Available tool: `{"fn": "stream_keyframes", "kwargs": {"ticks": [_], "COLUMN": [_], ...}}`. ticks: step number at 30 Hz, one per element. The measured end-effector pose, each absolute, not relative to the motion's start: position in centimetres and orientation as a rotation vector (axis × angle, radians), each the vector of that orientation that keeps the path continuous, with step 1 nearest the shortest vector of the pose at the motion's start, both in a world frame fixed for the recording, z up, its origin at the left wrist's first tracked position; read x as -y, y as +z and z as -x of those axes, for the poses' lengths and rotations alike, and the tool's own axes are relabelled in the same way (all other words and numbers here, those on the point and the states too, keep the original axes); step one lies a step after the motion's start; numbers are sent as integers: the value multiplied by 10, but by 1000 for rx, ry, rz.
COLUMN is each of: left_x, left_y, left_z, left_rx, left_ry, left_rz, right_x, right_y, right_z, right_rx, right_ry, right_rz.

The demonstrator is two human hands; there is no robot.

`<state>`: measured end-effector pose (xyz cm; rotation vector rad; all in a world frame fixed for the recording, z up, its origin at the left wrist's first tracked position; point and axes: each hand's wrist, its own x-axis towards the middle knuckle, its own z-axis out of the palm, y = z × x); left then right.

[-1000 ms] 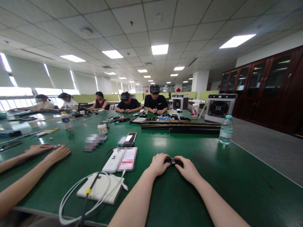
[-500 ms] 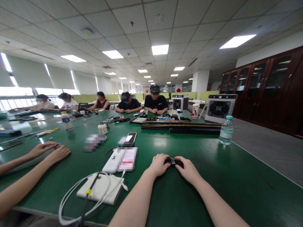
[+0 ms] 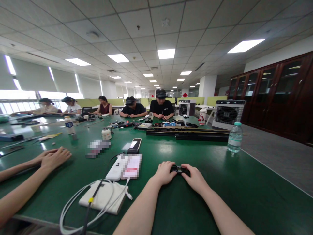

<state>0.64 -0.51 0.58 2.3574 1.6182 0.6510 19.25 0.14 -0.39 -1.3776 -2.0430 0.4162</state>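
Observation:
On the green table (image 3: 176,202), both my hands meet at a small black object (image 3: 180,169) with a lighter grey middle; its exact kind does not show. My left hand (image 3: 165,172) is closed on its left end, thumb at the near side and fingers curled over the far side. Its right end is gripped by my right hand (image 3: 195,176), with the thumb close to the near edge. Fingers cover both ends of the object. It rests at or just above the tabletop; I cannot tell which.
Left of my arms lie a white power bank (image 3: 116,168), a phone (image 3: 134,146) and a white box (image 3: 102,199) under looped cable. A water bottle (image 3: 234,137) stands at right. Long black bars (image 3: 200,135) lie beyond. A co-worker's hands (image 3: 55,158) are at far left.
The co-worker's hands at the left have come closer together. My hands keep the same grip on the black object. The whole view has shifted slightly.

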Motion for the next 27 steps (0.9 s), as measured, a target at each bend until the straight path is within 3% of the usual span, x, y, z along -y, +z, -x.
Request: {"fn": "stream_keyframes", "kwargs": {"ticks": [27], "left_x": [5], "left_y": [6], "left_z": [-6], "left_rx": [-1620], "left_ry": [619], "left_rz": [-2357], "right_x": [-2], "right_y": [-6], "right_z": [-192], "right_rx": [2033], "right_ry": [426], "right_rz": [1389]}}
